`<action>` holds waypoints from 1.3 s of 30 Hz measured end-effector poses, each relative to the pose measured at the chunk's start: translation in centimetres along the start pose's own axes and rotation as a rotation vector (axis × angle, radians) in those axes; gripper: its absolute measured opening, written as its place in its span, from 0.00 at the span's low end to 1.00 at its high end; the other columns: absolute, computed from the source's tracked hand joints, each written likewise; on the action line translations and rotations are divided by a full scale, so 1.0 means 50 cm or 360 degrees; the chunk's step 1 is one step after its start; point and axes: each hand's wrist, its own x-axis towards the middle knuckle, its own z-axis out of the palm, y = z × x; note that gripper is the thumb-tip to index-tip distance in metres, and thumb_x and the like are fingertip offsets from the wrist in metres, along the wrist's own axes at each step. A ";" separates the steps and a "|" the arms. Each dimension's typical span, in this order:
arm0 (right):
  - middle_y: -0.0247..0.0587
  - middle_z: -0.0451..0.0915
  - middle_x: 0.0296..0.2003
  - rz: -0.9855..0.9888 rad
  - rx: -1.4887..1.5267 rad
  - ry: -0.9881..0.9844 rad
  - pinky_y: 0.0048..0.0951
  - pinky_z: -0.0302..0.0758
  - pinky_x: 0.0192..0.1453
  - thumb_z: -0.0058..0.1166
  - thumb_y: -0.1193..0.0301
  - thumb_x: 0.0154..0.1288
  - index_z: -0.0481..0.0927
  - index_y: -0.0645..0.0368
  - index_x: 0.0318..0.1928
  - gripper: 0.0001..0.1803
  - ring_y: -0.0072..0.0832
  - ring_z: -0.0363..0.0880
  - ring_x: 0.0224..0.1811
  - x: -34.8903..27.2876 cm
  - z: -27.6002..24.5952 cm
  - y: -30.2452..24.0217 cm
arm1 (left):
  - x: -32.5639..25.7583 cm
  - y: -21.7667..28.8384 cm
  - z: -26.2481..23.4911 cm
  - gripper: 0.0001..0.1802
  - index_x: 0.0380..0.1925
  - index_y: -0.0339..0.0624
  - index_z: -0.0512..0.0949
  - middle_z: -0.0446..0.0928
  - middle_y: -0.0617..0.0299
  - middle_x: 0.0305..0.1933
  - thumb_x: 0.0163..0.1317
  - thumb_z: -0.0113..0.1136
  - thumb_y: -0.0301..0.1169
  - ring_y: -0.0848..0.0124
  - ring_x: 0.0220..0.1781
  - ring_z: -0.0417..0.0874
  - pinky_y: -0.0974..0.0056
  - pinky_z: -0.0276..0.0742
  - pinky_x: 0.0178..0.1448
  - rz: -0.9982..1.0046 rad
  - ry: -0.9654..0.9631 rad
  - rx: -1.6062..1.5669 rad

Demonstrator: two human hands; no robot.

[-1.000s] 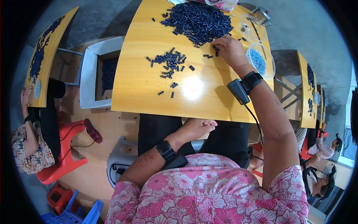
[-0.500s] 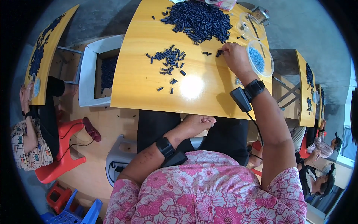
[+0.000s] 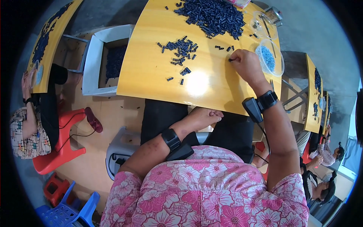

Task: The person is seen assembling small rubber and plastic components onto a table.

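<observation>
My right hand [image 3: 246,67] is over the right part of the yellow table [image 3: 151,85], closed in a pinch. A small black cylindrical piece [image 3: 231,60] shows at its fingertips. Just beyond them lie a few more such pieces [image 3: 228,48]. To the right of the hand stands a round clear tub [image 3: 281,68] with small light-blue bits [image 3: 267,58] inside. My left hand [image 3: 206,117] rests in my lap below the table edge, fingers curled in. Whatever it may hold is hidden.
A large heap of black pieces [image 3: 211,17] covers the far side, with a smaller group [image 3: 180,47] left of centre. A clear lid [image 3: 254,19] and a metal mug [image 3: 273,15] stand far right. A white box [image 3: 92,62] is left of the table. Co-workers sit on both sides.
My right hand has drawn a little nearer to me over the table. Pieces that were at its fingertips now lie apart from it. My left hand stays in my lap; the whole view has shifted slightly.
</observation>
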 end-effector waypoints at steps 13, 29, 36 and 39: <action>0.48 0.80 0.30 0.0060 0.0303 0.0205 0.34 0.76 0.40 0.54 0.75 0.53 0.84 0.58 0.37 0.10 0.42 0.80 0.32 0.013 0.004 -0.001 | 0.009 -0.030 0.000 0.17 0.47 0.32 0.76 0.81 0.55 0.42 0.57 0.58 0.28 0.69 0.42 0.81 0.66 0.77 0.48 0.0068 0.0003 0.0018; 0.41 0.81 0.33 0.0026 0.0348 -0.0027 0.28 0.77 0.37 0.57 0.79 0.54 0.84 0.62 0.41 0.12 0.28 0.80 0.31 -0.034 0.001 0.001 | 0.005 -0.020 0.003 0.15 0.45 0.32 0.76 0.80 0.58 0.40 0.58 0.59 0.26 0.72 0.40 0.80 0.68 0.76 0.46 0.0017 -0.0002 -0.0029; 0.48 0.80 0.31 0.0223 0.0594 -0.0031 0.34 0.77 0.41 0.56 0.78 0.51 0.84 0.62 0.35 0.09 0.43 0.80 0.35 -0.026 -0.014 -0.029 | 0.001 -0.019 0.002 0.13 0.43 0.32 0.76 0.79 0.58 0.40 0.58 0.59 0.25 0.73 0.39 0.78 0.69 0.76 0.45 0.0035 0.0013 -0.0083; 0.49 0.80 0.33 0.0072 0.0281 0.0337 0.35 0.77 0.40 0.56 0.77 0.51 0.83 0.61 0.37 0.11 0.43 0.80 0.35 0.003 -0.004 0.003 | 0.000 -0.002 0.002 0.13 0.43 0.32 0.76 0.79 0.58 0.41 0.59 0.59 0.25 0.73 0.39 0.79 0.68 0.76 0.45 0.0004 0.0013 -0.0035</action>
